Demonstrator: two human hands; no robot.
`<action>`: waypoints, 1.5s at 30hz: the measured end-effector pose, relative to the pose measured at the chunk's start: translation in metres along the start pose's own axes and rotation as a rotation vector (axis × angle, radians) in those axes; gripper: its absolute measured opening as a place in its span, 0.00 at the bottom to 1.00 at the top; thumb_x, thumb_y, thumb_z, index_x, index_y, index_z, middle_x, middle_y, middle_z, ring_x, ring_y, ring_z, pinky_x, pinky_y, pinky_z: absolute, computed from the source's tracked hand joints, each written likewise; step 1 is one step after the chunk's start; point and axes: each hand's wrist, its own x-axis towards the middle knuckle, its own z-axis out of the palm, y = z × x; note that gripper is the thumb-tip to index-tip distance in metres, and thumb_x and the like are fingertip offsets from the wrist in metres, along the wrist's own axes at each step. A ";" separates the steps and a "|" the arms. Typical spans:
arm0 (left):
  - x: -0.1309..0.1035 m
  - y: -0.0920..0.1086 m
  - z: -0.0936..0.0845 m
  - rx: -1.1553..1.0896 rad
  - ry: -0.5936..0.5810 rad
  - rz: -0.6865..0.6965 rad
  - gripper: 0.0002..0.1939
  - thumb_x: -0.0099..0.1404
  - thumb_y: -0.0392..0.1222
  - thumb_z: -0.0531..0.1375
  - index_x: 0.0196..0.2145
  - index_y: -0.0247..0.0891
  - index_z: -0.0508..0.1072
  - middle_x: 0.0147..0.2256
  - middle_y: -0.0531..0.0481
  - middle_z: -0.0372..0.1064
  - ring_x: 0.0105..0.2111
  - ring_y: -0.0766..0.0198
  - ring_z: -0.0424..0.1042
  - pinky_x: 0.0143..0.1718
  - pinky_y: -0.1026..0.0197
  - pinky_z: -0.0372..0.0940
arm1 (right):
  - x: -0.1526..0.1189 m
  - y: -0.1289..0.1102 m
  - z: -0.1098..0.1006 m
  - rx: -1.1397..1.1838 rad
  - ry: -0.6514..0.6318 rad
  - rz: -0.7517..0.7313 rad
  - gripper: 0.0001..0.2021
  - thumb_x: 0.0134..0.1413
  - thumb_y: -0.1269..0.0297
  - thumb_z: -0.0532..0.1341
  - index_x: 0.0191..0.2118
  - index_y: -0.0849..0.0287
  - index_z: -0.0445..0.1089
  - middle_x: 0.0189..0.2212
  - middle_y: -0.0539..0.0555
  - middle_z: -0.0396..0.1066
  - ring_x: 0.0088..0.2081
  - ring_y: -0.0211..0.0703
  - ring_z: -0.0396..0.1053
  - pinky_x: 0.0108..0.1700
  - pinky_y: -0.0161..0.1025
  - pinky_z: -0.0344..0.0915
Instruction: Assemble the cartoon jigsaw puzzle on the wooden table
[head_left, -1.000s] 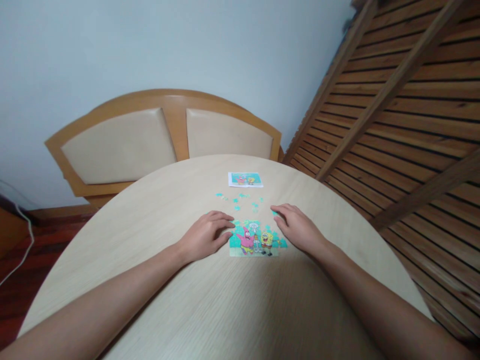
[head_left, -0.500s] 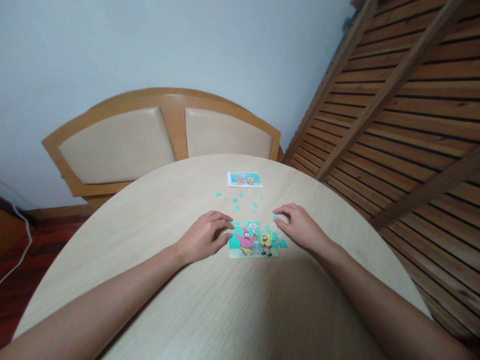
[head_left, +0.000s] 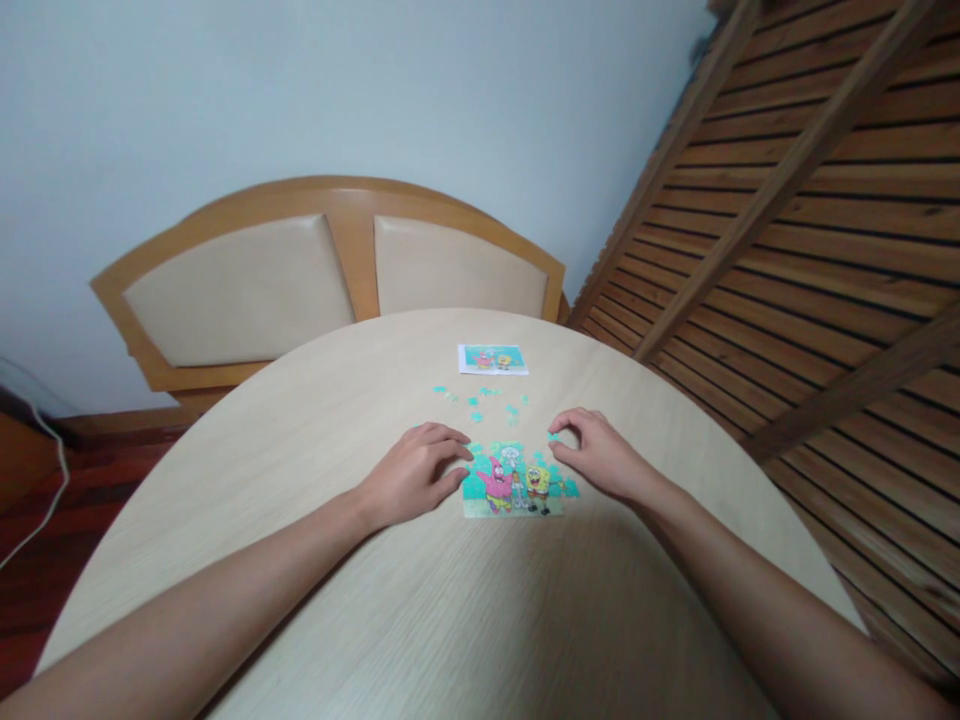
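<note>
A partly joined jigsaw puzzle [head_left: 496,492] with pink, yellow and pale cartoon figures on teal lies flat on the table. My left hand [head_left: 420,470] rests at its left edge, thumb and fingers apart, the fingertips touching the border. Beyond the puzzle's upper right corner, my right hand [head_left: 596,452] pinches a small teal puzzle piece [head_left: 553,437] between thumb and index finger. Several loose teal pieces [head_left: 475,416] are scattered on the far side of the puzzle.
Behind the loose pieces lies a reference picture [head_left: 495,360] with a white border. The round wooden table [head_left: 337,400] has a padded chair [head_left: 247,290] at its far edge. A slatted wooden panel [head_left: 787,220] leans along the right, and a white cable [head_left: 61,470] hangs at the left.
The view has shifted slightly, so everything sits a little further right. My right thumb and index finger have curled a little around the teal piece. My left hand stays at the puzzle's edge.
</note>
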 end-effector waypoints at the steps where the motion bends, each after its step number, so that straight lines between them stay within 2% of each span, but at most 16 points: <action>1: 0.000 0.000 0.000 0.000 0.000 -0.002 0.09 0.69 0.40 0.60 0.46 0.42 0.75 0.50 0.45 0.73 0.51 0.53 0.71 0.54 0.46 0.66 | 0.000 -0.002 -0.001 0.022 -0.006 -0.010 0.07 0.52 0.64 0.61 0.38 0.56 0.72 0.39 0.56 0.75 0.44 0.52 0.70 0.50 0.49 0.65; 9: 0.002 0.005 -0.001 -0.037 0.031 0.008 0.10 0.70 0.40 0.58 0.48 0.43 0.73 0.48 0.45 0.74 0.49 0.54 0.72 0.52 0.47 0.66 | -0.002 -0.031 -0.003 0.254 0.004 0.010 0.07 0.57 0.60 0.62 0.37 0.57 0.74 0.35 0.54 0.78 0.39 0.48 0.75 0.46 0.46 0.70; 13: 0.005 0.016 -0.004 -0.092 0.061 0.012 0.09 0.72 0.42 0.56 0.48 0.42 0.72 0.45 0.46 0.75 0.47 0.55 0.73 0.51 0.49 0.66 | -0.008 -0.057 0.003 0.418 0.002 0.019 0.09 0.56 0.59 0.64 0.39 0.57 0.75 0.36 0.54 0.79 0.38 0.46 0.76 0.45 0.44 0.72; 18: 0.007 0.026 -0.006 -0.126 0.072 0.065 0.08 0.73 0.43 0.56 0.47 0.42 0.71 0.44 0.47 0.76 0.46 0.57 0.73 0.50 0.51 0.65 | -0.017 -0.084 0.014 0.583 -0.035 0.121 0.09 0.52 0.59 0.66 0.36 0.58 0.74 0.31 0.53 0.78 0.35 0.45 0.76 0.40 0.41 0.73; 27: 0.008 0.028 -0.008 -0.076 0.074 0.090 0.10 0.73 0.48 0.58 0.46 0.42 0.73 0.39 0.47 0.76 0.42 0.56 0.74 0.48 0.51 0.64 | -0.021 -0.092 0.021 0.721 -0.107 0.158 0.12 0.50 0.55 0.68 0.36 0.58 0.74 0.30 0.53 0.79 0.34 0.45 0.78 0.38 0.39 0.73; 32: 0.007 0.027 -0.006 -0.045 0.094 0.110 0.09 0.73 0.46 0.58 0.45 0.41 0.73 0.39 0.48 0.77 0.42 0.57 0.73 0.47 0.52 0.64 | -0.022 -0.096 0.018 0.729 -0.153 0.166 0.14 0.50 0.53 0.69 0.37 0.57 0.73 0.30 0.53 0.79 0.35 0.46 0.78 0.38 0.40 0.73; 37: 0.006 0.025 -0.006 -0.033 0.099 0.118 0.08 0.73 0.45 0.58 0.46 0.40 0.72 0.39 0.48 0.77 0.42 0.58 0.73 0.47 0.53 0.64 | -0.022 -0.094 0.018 0.703 -0.141 0.124 0.11 0.52 0.58 0.67 0.39 0.58 0.75 0.34 0.53 0.80 0.37 0.46 0.78 0.40 0.40 0.73; 41: 0.006 0.020 -0.006 -0.018 0.086 0.082 0.09 0.73 0.45 0.58 0.46 0.41 0.72 0.40 0.47 0.76 0.43 0.56 0.73 0.47 0.52 0.65 | -0.021 -0.089 0.017 0.526 -0.086 0.044 0.07 0.55 0.62 0.65 0.40 0.56 0.77 0.35 0.53 0.80 0.39 0.46 0.77 0.44 0.42 0.73; 45: 0.004 0.007 -0.008 -0.003 0.087 -0.015 0.08 0.71 0.44 0.60 0.46 0.41 0.73 0.43 0.47 0.76 0.45 0.55 0.73 0.49 0.50 0.65 | -0.021 -0.081 0.014 0.262 -0.036 -0.140 0.09 0.57 0.60 0.67 0.42 0.55 0.77 0.41 0.54 0.79 0.45 0.49 0.75 0.51 0.46 0.70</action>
